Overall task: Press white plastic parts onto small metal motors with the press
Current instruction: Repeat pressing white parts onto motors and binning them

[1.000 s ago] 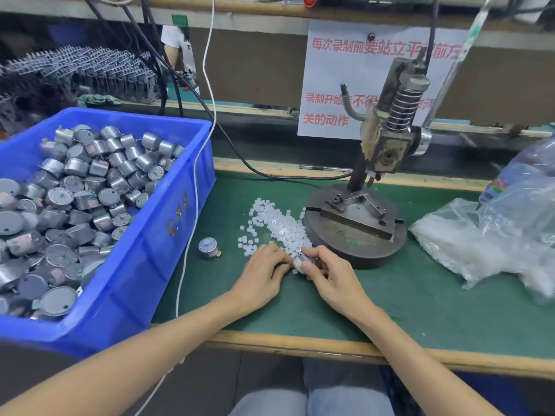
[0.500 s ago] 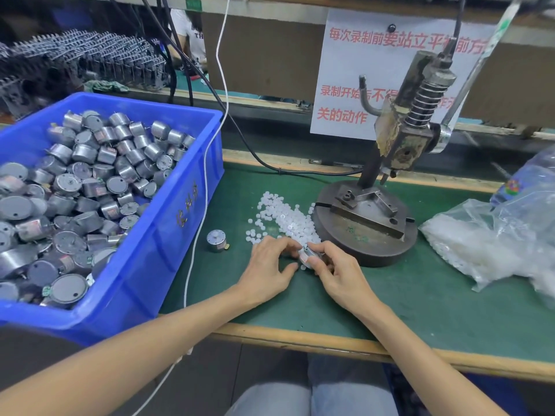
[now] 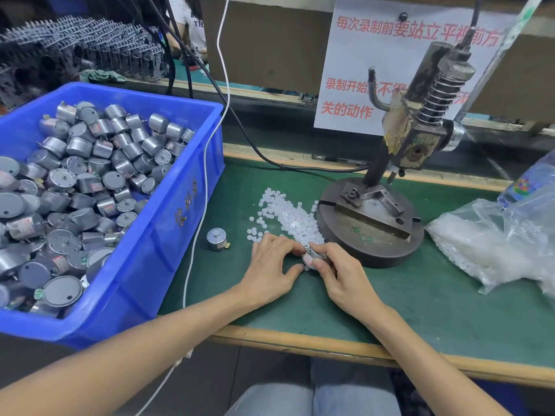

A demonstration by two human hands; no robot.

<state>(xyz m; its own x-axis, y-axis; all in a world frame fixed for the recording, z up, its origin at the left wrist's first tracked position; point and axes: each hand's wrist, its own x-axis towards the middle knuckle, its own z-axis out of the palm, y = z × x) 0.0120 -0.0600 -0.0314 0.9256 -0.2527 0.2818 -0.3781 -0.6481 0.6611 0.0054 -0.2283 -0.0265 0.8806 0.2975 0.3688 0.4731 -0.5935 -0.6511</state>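
My right hand [image 3: 339,274] grips a small metal motor [image 3: 312,258] just above the green mat, close to the round base of the press [image 3: 371,235]. My left hand [image 3: 271,265] is beside it, its fingertips at the motor and at the near edge of a pile of small white plastic parts [image 3: 288,216]; whether it pinches a part is hidden. A second motor [image 3: 216,239] stands alone on the mat left of the pile. The press head [image 3: 417,139] with its spring is raised, and the fixture below it holds nothing.
A blue bin [image 3: 168,235] full of metal motors takes up the left side. A clear plastic bag [image 3: 492,244] of white parts lies at the right. A white cable [image 3: 204,187] hangs along the bin; a black cable [image 3: 270,159] runs behind the press.
Both hands have stayed together over the motor at the pile's near edge, fingers shifting slightly. The view has tilted and moved closer.
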